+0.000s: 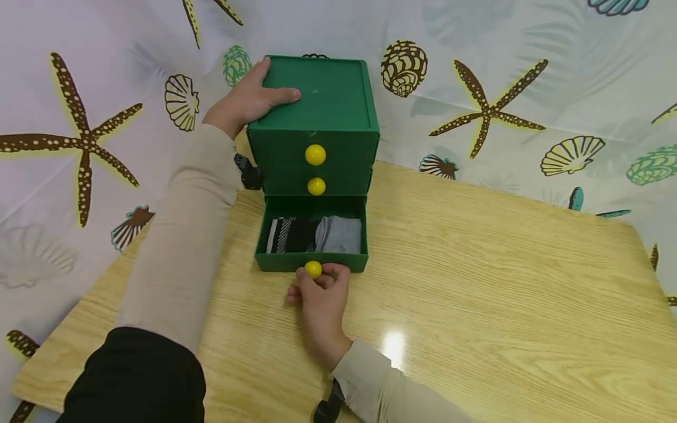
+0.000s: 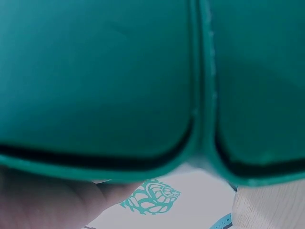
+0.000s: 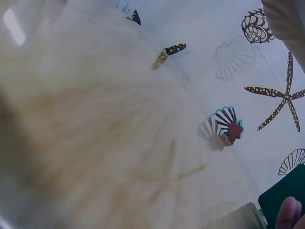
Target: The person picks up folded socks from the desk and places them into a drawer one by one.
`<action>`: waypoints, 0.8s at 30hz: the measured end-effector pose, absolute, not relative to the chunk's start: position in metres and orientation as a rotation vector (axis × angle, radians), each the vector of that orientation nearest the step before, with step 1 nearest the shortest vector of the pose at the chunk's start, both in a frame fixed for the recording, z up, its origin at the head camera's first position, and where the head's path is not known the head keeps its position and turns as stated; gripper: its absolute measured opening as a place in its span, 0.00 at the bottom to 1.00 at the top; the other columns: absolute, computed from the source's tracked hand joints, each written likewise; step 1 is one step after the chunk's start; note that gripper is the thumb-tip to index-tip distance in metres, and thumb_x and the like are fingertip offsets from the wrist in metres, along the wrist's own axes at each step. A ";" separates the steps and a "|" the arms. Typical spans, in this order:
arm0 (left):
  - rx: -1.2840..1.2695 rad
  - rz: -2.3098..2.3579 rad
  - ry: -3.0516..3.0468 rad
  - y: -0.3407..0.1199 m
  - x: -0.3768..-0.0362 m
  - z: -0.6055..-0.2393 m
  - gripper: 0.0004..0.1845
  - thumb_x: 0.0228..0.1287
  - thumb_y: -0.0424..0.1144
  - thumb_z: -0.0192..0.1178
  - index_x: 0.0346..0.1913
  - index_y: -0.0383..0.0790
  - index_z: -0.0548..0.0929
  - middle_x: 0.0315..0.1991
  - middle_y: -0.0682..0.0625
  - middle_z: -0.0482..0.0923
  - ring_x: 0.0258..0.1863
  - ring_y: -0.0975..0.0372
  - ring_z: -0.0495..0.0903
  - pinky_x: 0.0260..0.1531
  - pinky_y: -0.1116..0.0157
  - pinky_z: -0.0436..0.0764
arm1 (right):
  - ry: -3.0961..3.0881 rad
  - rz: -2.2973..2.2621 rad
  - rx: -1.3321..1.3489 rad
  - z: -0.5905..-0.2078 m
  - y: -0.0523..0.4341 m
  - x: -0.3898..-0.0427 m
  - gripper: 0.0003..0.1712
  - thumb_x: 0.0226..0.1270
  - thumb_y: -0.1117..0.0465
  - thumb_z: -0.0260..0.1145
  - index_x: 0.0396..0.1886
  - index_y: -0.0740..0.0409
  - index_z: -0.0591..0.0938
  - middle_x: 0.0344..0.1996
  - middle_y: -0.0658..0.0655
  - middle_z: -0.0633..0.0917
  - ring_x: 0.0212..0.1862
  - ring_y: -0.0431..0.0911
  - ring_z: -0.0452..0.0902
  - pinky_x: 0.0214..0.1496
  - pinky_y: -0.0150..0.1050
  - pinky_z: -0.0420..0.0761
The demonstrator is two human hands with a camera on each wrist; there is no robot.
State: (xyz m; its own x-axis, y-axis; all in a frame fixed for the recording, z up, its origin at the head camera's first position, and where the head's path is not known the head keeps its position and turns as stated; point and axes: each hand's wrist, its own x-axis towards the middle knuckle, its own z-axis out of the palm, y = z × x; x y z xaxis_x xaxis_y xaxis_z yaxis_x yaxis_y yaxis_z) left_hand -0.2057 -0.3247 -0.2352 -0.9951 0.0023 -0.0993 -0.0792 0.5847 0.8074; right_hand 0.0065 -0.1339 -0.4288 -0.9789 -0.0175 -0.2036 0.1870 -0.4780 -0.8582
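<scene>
The small green drawer chest [image 1: 316, 117] is steadied from above by the left hand [image 1: 245, 101], whose fingers are laid almost flat on the lid and over its 9 o'clock edge, gripping nothing; this is probably done so the light chest does not slide. The bottom drawer [image 1: 311, 259] is drawn out toward 6 o'clock, and its yellow knob [image 1: 313, 269] is pinched between the curled fingers of the right hand [image 1: 319, 294]. Folded socks [image 1: 314, 234], striped and grey, are seen inside. The upper two drawers are left closed. Everything is set on a pale wooden table [image 1: 476, 282], backed by a cloth printed with starfish and shells [image 1: 486, 106].
</scene>
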 end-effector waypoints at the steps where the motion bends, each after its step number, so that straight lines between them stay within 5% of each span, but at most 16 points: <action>1: -0.069 1.394 2.713 -0.325 -0.206 -0.235 0.52 0.73 0.58 0.55 0.81 0.53 0.27 0.81 0.53 0.23 0.79 0.56 0.31 0.76 0.56 0.43 | 1.567 -2.608 0.259 -0.429 -0.136 0.005 0.26 0.67 0.69 0.71 0.51 0.60 0.62 0.35 0.63 0.78 0.21 0.48 0.80 0.24 0.39 0.84; 7: -0.077 1.392 2.707 -0.325 -0.204 -0.234 0.52 0.73 0.57 0.55 0.80 0.54 0.27 0.81 0.54 0.23 0.80 0.55 0.32 0.76 0.55 0.44 | 1.891 -2.610 0.289 -0.434 -0.147 -0.008 0.28 0.63 0.61 0.76 0.47 0.56 0.64 0.30 0.58 0.77 0.12 0.46 0.68 0.14 0.35 0.76; 24: -0.080 1.411 2.699 -0.326 -0.204 -0.235 0.52 0.73 0.57 0.55 0.81 0.55 0.27 0.81 0.55 0.23 0.80 0.56 0.33 0.76 0.56 0.44 | 1.813 -2.635 0.270 -0.439 -0.150 -0.032 0.24 0.61 0.67 0.73 0.42 0.56 0.64 0.21 0.59 0.78 0.11 0.51 0.71 0.14 0.37 0.76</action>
State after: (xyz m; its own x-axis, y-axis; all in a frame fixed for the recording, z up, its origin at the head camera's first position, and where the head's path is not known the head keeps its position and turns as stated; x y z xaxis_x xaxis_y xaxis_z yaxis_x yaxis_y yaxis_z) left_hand -0.2043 -0.3258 -0.2348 -0.9941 -0.0027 -0.1081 -0.0903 0.5706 0.8162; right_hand -0.0319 -0.1499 -0.4385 -0.9835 0.1512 -0.0994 0.0389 -0.3603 -0.9320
